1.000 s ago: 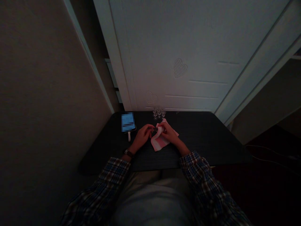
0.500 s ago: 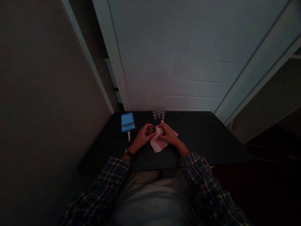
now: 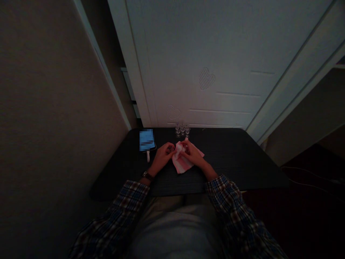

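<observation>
A pink-and-white cloth [image 3: 183, 166] is bunched between my two hands, its lower part hanging toward the near side of the table. My right hand [image 3: 192, 154] grips the cloth with bent fingers. At its left, my left hand [image 3: 163, 156] is curled around what looks like a small clear glass [image 3: 169, 149], mostly covered by the fingers and the cloth. The cloth is pressed against the glass's right side. Just beyond the hands, several small stemmed glasses [image 3: 182, 130] stand in a group at the table's back edge.
A phone-like device with a lit blue screen [image 3: 147, 140] lies at the table's back left, a white plug or cable end [image 3: 148, 156] below it. The black table [image 3: 229, 162] meets a white panel door [image 3: 194, 54] with embossed hearts. A wall rises on the left.
The cloth has shifted slightly left and now covers more of the glass in my left hand. Both hands have moved only a little; the glasses at the back stay put.
</observation>
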`<state>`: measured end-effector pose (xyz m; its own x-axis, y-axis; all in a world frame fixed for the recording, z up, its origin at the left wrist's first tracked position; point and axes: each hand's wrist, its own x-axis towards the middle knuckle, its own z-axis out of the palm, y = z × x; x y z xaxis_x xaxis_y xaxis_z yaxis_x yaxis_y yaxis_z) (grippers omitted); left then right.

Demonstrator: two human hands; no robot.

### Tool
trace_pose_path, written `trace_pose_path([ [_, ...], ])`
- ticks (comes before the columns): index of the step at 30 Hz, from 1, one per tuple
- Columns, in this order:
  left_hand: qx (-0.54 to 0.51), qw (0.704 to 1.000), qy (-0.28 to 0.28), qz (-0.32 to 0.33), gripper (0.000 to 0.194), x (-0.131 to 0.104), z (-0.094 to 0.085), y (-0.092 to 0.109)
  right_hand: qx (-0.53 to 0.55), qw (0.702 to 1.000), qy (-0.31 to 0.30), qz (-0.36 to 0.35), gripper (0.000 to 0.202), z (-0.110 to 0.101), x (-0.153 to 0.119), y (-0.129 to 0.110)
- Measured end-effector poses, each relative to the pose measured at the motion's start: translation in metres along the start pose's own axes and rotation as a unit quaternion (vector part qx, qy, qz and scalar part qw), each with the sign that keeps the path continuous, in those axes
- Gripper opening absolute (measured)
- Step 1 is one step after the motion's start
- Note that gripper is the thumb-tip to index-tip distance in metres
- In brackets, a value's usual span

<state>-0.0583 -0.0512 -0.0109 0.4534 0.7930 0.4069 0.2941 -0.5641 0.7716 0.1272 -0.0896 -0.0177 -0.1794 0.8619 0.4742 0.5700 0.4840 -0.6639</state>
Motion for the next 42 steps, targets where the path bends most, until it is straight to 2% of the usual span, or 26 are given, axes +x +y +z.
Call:
trace_pose_path([
  [5,-0.015,1.0,-0.011,-0.007,0.016,-0.001,-0.001,0.002,-0.002,1.0,0.014,0.002,0.041,0.001,0.0,0.002],
  [11,-0.015,1.0,-0.019,-0.004,0.017,-0.003,-0.001,0.005,-0.007,1.0,-0.021,-0.001,0.047,0.001,0.001,0.001],
  [15,-0.012,1.0,-0.019,0.01,0.017,-0.003,0.0,0.004,-0.022,0.999,-0.026,-0.013,0.041,0.001,0.0,0.0],
  [18,0.014,0.999,-0.02,0.023,0.019,-0.003,0.001,0.004,-0.045,0.999,-0.027,-0.009,0.037,0.001,0.0,-0.002],
  [24,0.092,0.992,-0.038,0.077,0.027,-0.005,0.001,0.011,-0.058,0.998,-0.029,-0.011,0.045,0.003,-0.002,-0.002],
  [29,0.105,0.993,-0.02,0.059,0.033,-0.006,0.002,0.013,-0.062,0.998,-0.026,-0.012,0.044,0.005,0.0,0.002],
  [32,0.117,0.99,-0.033,0.071,0.04,-0.007,0.0,0.015,-0.066,0.997,-0.026,-0.01,0.044,0.006,0.0,0.005],
  [36,0.139,0.984,-0.045,0.101,0.03,-0.008,-0.001,0.018,-0.067,0.997,-0.031,-0.018,0.04,0.005,-0.001,0.003],
  [42,0.148,0.984,-0.038,0.092,0.023,-0.007,-0.001,0.017,-0.061,0.997,-0.026,-0.028,0.034,0.002,-0.001,-0.003],
])
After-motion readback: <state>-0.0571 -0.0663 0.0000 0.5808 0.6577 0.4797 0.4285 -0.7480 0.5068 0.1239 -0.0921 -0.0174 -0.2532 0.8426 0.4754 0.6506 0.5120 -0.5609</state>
